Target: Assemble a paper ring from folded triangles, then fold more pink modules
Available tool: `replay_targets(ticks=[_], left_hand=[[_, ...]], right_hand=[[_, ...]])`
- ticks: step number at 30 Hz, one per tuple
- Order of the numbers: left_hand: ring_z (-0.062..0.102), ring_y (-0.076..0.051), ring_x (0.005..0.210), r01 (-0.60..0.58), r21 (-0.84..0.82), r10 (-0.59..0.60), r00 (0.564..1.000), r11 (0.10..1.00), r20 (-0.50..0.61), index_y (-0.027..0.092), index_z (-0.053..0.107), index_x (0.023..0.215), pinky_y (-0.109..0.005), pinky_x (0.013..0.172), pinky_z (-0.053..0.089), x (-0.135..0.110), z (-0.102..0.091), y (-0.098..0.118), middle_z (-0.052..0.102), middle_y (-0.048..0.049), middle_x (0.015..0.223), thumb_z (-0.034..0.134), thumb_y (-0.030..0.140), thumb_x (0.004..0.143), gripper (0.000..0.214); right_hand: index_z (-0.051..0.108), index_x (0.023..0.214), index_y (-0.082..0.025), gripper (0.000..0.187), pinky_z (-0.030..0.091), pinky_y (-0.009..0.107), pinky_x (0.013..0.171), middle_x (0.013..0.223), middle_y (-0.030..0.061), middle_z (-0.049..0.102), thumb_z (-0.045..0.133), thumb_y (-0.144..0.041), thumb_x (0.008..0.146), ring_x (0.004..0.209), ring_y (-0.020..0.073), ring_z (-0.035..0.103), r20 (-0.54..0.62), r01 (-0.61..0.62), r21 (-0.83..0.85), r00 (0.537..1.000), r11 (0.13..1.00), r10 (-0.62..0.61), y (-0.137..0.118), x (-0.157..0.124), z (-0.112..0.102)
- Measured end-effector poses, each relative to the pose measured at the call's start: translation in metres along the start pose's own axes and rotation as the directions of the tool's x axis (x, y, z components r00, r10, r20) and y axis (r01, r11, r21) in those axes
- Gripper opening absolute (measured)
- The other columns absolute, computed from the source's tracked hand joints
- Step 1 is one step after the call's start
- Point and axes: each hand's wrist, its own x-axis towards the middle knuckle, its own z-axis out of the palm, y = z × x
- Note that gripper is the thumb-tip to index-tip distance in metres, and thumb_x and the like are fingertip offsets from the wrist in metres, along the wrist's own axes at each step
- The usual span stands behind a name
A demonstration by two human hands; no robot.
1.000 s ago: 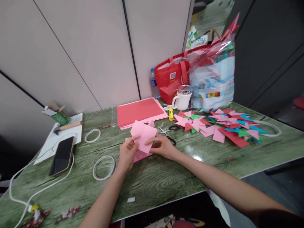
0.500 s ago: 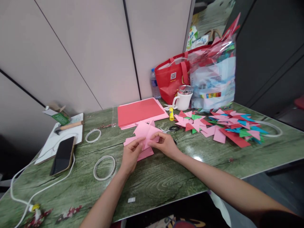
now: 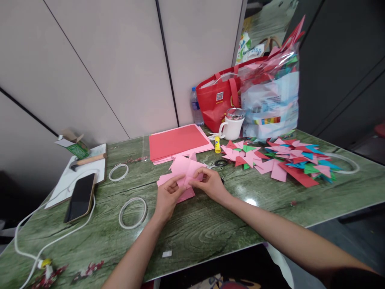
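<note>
Between my hands is a creased sheet of pink paper (image 3: 187, 165), raised over more pink paper pieces (image 3: 187, 195) on the table. My left hand (image 3: 169, 193) pinches its near left edge between thumb and fingers. On the near right edge, the thumb and fingertips of my right hand (image 3: 209, 184) are closed too. Just behind lies a stack of red and pink paper (image 3: 179, 141). Black-handled scissors (image 3: 220, 163) lie beyond my right hand, partly hidden. A yellow glue stick (image 3: 217, 144) stands near them.
Folded paper pieces (image 3: 300, 158) in several colours spread at the right. Behind them stand a white mug (image 3: 233, 127), a red bag (image 3: 213, 106), a plastic bag (image 3: 270, 108) and a bottle (image 3: 196, 108). Left are white rings (image 3: 132, 213), a phone (image 3: 80, 198), a cable and a hammer (image 3: 88, 160).
My fingertips have shifted slightly along the pink sheet's near edge, and its near part looks bent over a little more. Both hands keep their hold.
</note>
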Motion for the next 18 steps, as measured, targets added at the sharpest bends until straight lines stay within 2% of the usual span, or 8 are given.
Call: replay_targets(ticks=[6, 11, 18], left_hand=[[0.049, -0.007, 0.053, -0.011, 0.054, 0.012, 1.000, 0.998, -0.008, 0.014, 0.070, 0.090, -0.020, 0.056, 0.043, 0.0002, -0.0019, -0.0049, 0.057, 0.0035, 0.055, 0.076, 0.023, 0.057, 0.035], [0.060, -0.014, 0.067, -0.002, 0.057, 0.002, 1.000, 0.998, 0.002, 0.014, 0.072, 0.083, -0.026, 0.070, 0.047, -0.0006, -0.0023, -0.0035, 0.069, -0.0039, 0.072, 0.075, 0.024, 0.058, 0.026], [0.061, -0.015, 0.068, 0.013, 0.018, -0.013, 1.000, 1.000, -0.011, 0.015, 0.073, 0.083, -0.027, 0.070, 0.047, 0.0004, -0.0031, -0.0042, 0.071, -0.0044, 0.076, 0.077, 0.023, 0.055, 0.029]], right_hand=[[0.067, 0.067, -0.018, 0.015, 0.042, 0.025, 0.060, 0.068, 0.0014, 0.067, 0.072, -0.031, 0.064, 0.064, 0.0147, 0.056, -0.005, 0.026, -0.047, 1.000, 0.999, -0.026, -0.0033, -0.0010, -0.0004], [0.070, 0.066, -0.019, 0.017, 0.046, 0.027, 0.062, 0.066, 0.0022, 0.069, 0.071, -0.035, 0.065, 0.064, 0.0162, 0.060, 0.013, 0.033, -0.029, 0.999, 0.999, -0.033, -0.0078, -0.0012, 0.0001], [0.071, 0.070, -0.017, 0.020, 0.049, 0.027, 0.065, 0.073, 0.0044, 0.071, 0.074, -0.034, 0.060, 0.069, 0.0173, 0.064, 0.031, 0.013, 0.025, 0.999, 1.000, -0.013, -0.0098, -0.0021, 0.0019]])
